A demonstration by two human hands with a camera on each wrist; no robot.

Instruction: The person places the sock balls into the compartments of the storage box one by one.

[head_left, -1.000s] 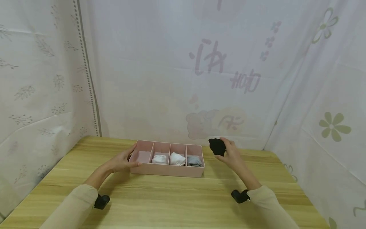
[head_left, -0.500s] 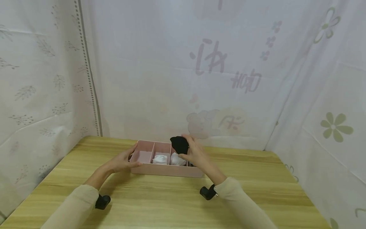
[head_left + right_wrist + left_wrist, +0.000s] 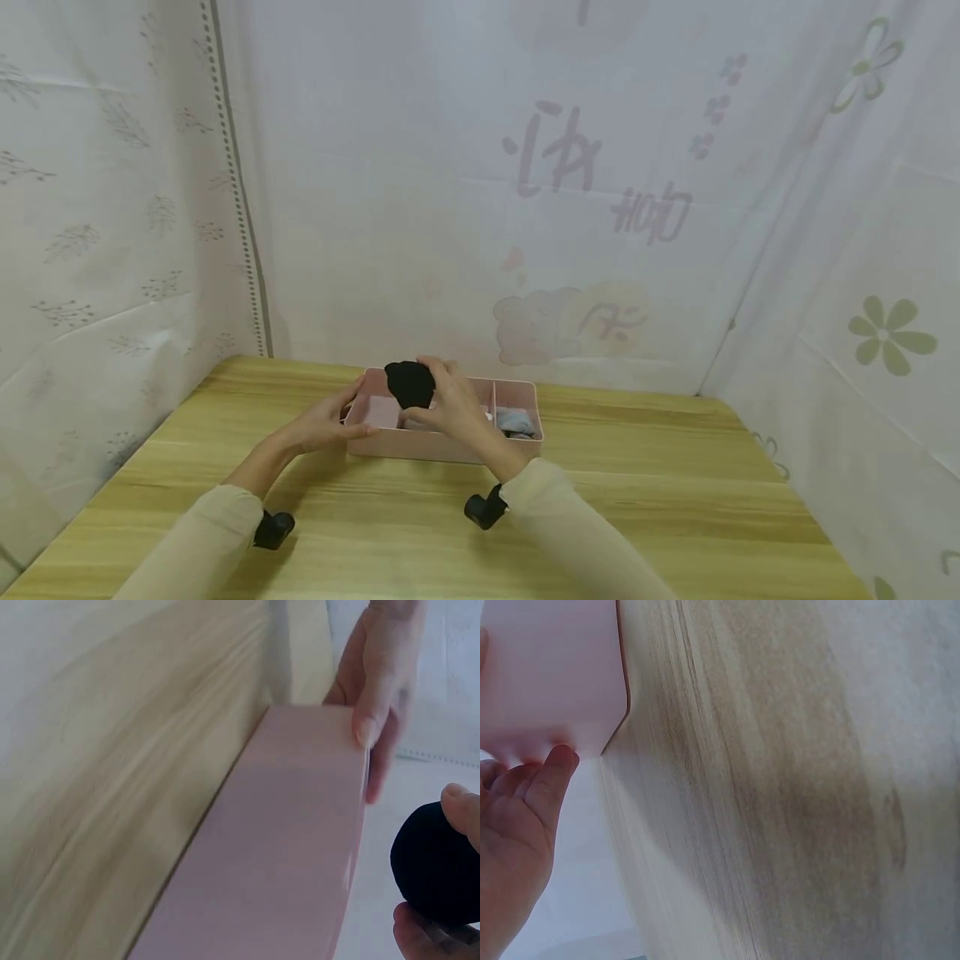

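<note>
A long pink box with dividers stands on the table, its front wall facing me. My left hand grips its left end, thumb over the front rim; the left wrist view shows that hand's fingers bent against the end wall. Over the compartments left of the middle, my right hand holds a balled-up black cloth, like a rolled sock, between thumb and fingers. A grey cloth bundle lies in the rightmost compartment. The right hand mostly hides the white bundles in the middle ones.
The wood-patterned table extends in front of the box and to both sides. A printed white curtain hangs right behind the table, with more curtain at left and right. Black wrist cameras sit below each cuff.
My right hand has carried the black cloth leftward, from right of the box to above its left half. The left hand keeps its grip on the box's left end.
</note>
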